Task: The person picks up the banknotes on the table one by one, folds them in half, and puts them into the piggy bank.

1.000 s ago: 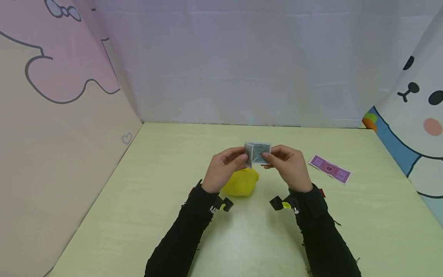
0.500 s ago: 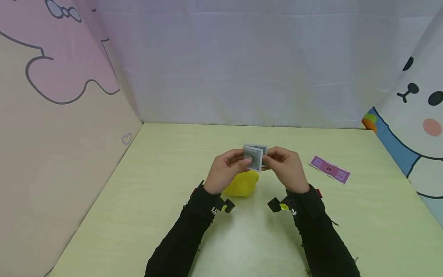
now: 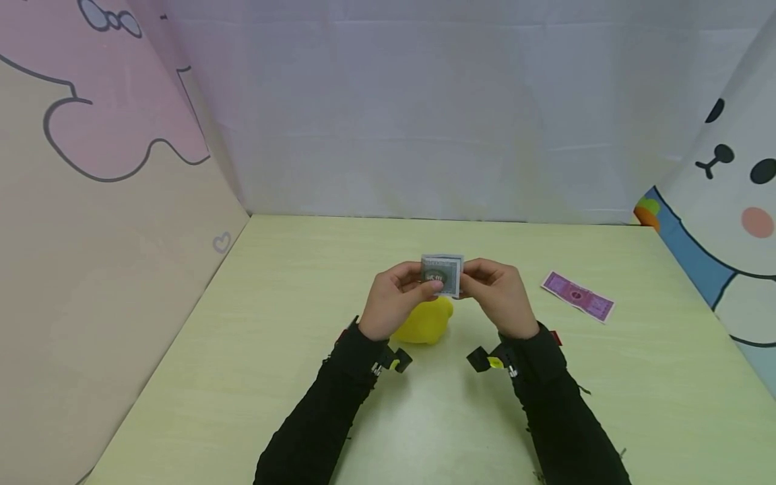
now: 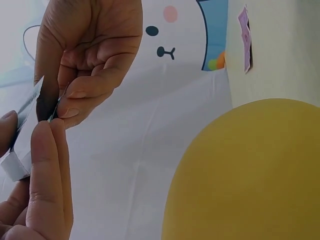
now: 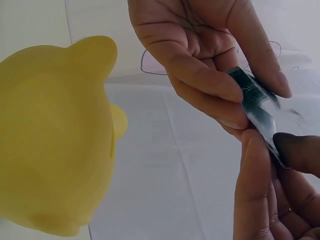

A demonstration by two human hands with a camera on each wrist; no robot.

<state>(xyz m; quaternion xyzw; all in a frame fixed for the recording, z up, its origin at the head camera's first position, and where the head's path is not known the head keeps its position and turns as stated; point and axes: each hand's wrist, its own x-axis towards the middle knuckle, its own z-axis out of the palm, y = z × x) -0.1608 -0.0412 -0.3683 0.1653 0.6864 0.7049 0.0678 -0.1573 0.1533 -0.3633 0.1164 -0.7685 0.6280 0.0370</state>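
Observation:
A grey-green banknote [image 3: 442, 266], folded over on itself, is held up between both hands above the table. My left hand [image 3: 388, 303] pinches its left side, thumb on the front face and fingers behind. At the right edge, my right hand [image 3: 502, 300] pinches it between thumb and fingers. In the left wrist view the folded note [image 4: 25, 137] appears edge-on, its layers standing apart; the right wrist view shows its dark green face [image 5: 257, 107]. Below and behind the hands sits a rounded yellow object [image 3: 424, 323] with small knobs, partly covered by the left hand.
A purple-pink banknote [image 3: 578, 296] with a crease lies flat on the table to the right of the hands. The pale yellow-green table [image 3: 242, 377] meets a white cloth [image 3: 394, 121] at the back. Cartoon-printed cloths hang at the left and right sides.
The grey-green banknote's left part has been folded over to the right, onto its other part. My right hand has shifted slightly left and down. The yellow object and purple note stay put.

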